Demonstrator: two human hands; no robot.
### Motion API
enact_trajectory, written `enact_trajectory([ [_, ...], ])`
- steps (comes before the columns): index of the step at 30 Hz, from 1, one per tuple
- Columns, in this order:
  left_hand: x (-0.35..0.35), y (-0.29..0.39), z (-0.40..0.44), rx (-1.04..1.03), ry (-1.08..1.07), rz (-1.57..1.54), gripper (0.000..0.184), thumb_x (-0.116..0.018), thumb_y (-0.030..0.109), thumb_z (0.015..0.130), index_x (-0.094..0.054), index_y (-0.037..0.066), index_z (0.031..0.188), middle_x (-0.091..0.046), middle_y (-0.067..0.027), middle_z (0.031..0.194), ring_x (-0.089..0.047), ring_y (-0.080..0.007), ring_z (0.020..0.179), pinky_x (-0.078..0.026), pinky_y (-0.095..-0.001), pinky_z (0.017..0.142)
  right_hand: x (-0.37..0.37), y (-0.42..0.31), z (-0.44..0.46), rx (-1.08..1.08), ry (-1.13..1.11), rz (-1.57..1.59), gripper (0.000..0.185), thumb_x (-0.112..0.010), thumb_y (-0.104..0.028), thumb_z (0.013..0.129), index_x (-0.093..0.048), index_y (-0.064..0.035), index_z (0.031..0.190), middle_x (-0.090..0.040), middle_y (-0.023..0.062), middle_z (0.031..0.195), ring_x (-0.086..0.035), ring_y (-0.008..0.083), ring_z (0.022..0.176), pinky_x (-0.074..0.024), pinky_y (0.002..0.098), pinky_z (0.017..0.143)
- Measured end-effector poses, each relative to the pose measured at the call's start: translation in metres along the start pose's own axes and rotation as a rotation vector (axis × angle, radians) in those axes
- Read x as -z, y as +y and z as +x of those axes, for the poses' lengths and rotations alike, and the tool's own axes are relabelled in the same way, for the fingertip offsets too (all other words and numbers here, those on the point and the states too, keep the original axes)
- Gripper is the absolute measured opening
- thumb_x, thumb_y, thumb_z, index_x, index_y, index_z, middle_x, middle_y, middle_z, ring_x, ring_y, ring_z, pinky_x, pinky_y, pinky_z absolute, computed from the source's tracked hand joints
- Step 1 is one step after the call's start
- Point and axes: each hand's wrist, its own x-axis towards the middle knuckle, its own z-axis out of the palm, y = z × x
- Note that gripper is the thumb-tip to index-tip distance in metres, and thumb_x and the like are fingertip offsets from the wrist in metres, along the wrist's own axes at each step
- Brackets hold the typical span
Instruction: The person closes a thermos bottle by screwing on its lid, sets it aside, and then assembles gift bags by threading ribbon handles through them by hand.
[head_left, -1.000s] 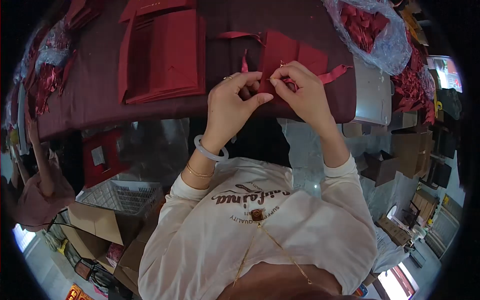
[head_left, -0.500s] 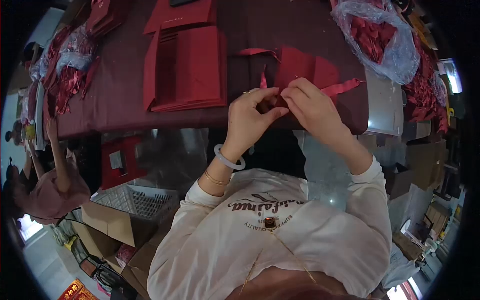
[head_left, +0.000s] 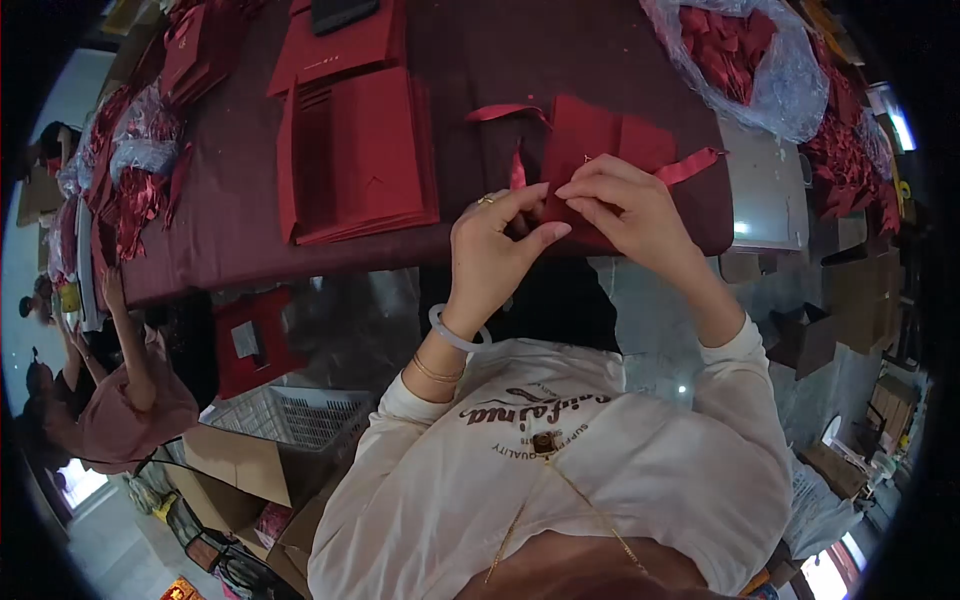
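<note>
A red folded card piece (head_left: 580, 125) with red ribbons lies by the near edge of the cloth-covered table. My left hand (head_left: 497, 240) pinches its near left edge between thumb and fingers. Close beside it, my right hand (head_left: 635, 205) has its fingertips closed on the same piece, and what exactly sits between them is partly hidden. One ribbon (head_left: 692, 165) stretches out to the right. Another ribbon (head_left: 507, 112) curls on the cloth at the left, with a shorter ribbon end (head_left: 517, 168) standing near my left fingers.
Left of my hands is a stack of red folders (head_left: 365, 160), with a dark phone-like object (head_left: 342, 12) behind it. Plastic bags of red ribbon (head_left: 725, 45) stand at back right and far left. A co-worker's arm (head_left: 125, 330), a white crate (head_left: 290, 415) and cardboard boxes (head_left: 235, 460) are left.
The view has shifted slightly. My right fingers have spread a little while staying at the red piece; my left hand keeps nearly the same pinch.
</note>
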Motion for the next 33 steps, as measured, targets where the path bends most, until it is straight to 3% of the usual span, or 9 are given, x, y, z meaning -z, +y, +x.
enact_trajectory([
  [2, -0.001, 0.000, 0.001, -0.019, 0.013, 0.011, 0.034, -0.078, 0.010, 0.067, -0.066, 0.001, 0.098, -0.060, -0.0046, 0.072, -0.051, -0.0116, 0.058, -0.044, -0.0243, 0.056, -0.003, -0.001, -0.001, 0.010, 0.030, 0.076, 0.019, -0.066, -0.005, 0.079, -0.062, -0.0033, 0.097, -0.062, 0.0093, 0.087, -0.062, 0.0213, 0.079, -0.0493, 0.0300, 0.069],
  [4, 0.002, 0.007, 0.001, 0.011, -0.011, -0.023, 0.031, -0.075, 0.009, 0.071, -0.066, 0.001, 0.099, -0.061, -0.0048, 0.072, -0.052, -0.0115, 0.060, -0.044, -0.0238, 0.057, -0.007, -0.012, -0.002, -0.265, 0.115, 0.259, 0.020, -0.066, -0.002, 0.078, -0.063, -0.0029, 0.097, -0.063, 0.0087, 0.088, -0.063, 0.0190, 0.080, -0.0499, 0.0279, 0.070],
  [7, 0.010, -0.001, 0.002, -0.018, -0.081, -0.065, 0.024, -0.069, 0.006, 0.076, -0.066, 0.001, 0.099, -0.061, -0.0052, 0.072, -0.054, -0.0114, 0.062, -0.044, -0.0226, 0.059, 0.004, -0.003, -0.006, -0.132, -0.014, 0.178, 0.020, -0.066, -0.002, 0.078, -0.063, -0.0028, 0.098, -0.064, 0.0078, 0.090, -0.063, 0.0168, 0.083, -0.0503, 0.0267, 0.073],
  [10, 0.015, 0.002, 0.004, 0.024, -0.187, -0.164, 0.021, -0.061, 0.002, 0.080, -0.065, 0.001, 0.100, -0.062, -0.0064, 0.076, -0.058, -0.0130, 0.067, -0.046, -0.0227, 0.063, 0.013, 0.003, -0.010, -0.221, -0.078, 0.360, 0.020, -0.065, -0.003, 0.078, -0.063, -0.0034, 0.098, -0.066, 0.0067, 0.091, -0.064, 0.0160, 0.085, -0.0503, 0.0269, 0.075],
  [15, 0.009, 0.010, 0.014, -0.110, -0.146, 0.157, 0.025, -0.063, 0.001, 0.075, -0.065, 0.002, 0.100, -0.058, -0.0077, 0.082, -0.058, -0.0181, 0.071, -0.047, -0.0277, 0.065, 0.016, 0.006, -0.011, -0.177, -0.048, 0.229, 0.019, -0.066, -0.004, 0.078, -0.064, -0.0047, 0.097, -0.067, 0.0057, 0.090, -0.064, 0.0173, 0.086, -0.0501, 0.0284, 0.076],
  [18, 0.011, 0.012, 0.021, -0.033, -0.249, 0.271, 0.027, -0.064, 0.000, 0.070, -0.063, 0.001, 0.096, -0.055, -0.0087, 0.078, -0.056, -0.0212, 0.070, -0.046, -0.0308, 0.063, 0.015, 0.005, -0.010, -0.180, -0.049, 0.214, 0.018, -0.067, -0.003, 0.075, -0.066, -0.0041, 0.094, -0.067, 0.0052, 0.090, -0.063, 0.0178, 0.086, -0.0496, 0.0288, 0.077],
  [24, 0.007, 0.016, 0.028, -0.102, -0.280, 0.268, 0.020, -0.062, -0.002, 0.067, -0.055, -0.001, 0.085, -0.048, -0.0102, 0.072, -0.051, -0.0262, 0.069, -0.043, -0.0365, 0.062, 0.015, 0.003, -0.010, -0.127, -0.043, 0.204, 0.018, -0.068, 0.001, 0.073, -0.066, -0.0032, 0.091, -0.067, 0.0050, 0.089, -0.062, 0.0175, 0.085, -0.0493, 0.0283, 0.077],
  [31, 0.003, 0.020, 0.025, -0.162, -0.243, 0.280, 0.023, -0.059, -0.006, 0.068, -0.052, -0.002, 0.090, -0.048, -0.0123, 0.077, -0.051, -0.0290, 0.073, -0.042, -0.0380, 0.066, 0.018, 0.006, -0.011, -0.148, -0.031, 0.324, 0.019, -0.067, 0.003, 0.072, -0.065, -0.0022, 0.090, -0.066, 0.0064, 0.089, -0.062, 0.0169, 0.085, -0.0497, 0.0277, 0.077],
  [33, 0.007, 0.024, 0.025, -0.171, -0.331, 0.239, 0.024, -0.059, -0.005, 0.068, -0.052, -0.002, 0.091, -0.049, -0.0129, 0.080, -0.051, -0.0297, 0.075, -0.043, -0.0381, 0.068, 0.018, 0.005, -0.012, -0.143, -0.029, 0.323, 0.019, -0.067, 0.003, 0.072, -0.065, -0.0022, 0.090, -0.066, 0.0064, 0.089, -0.062, 0.0170, 0.086, -0.0499, 0.0278, 0.077],
])
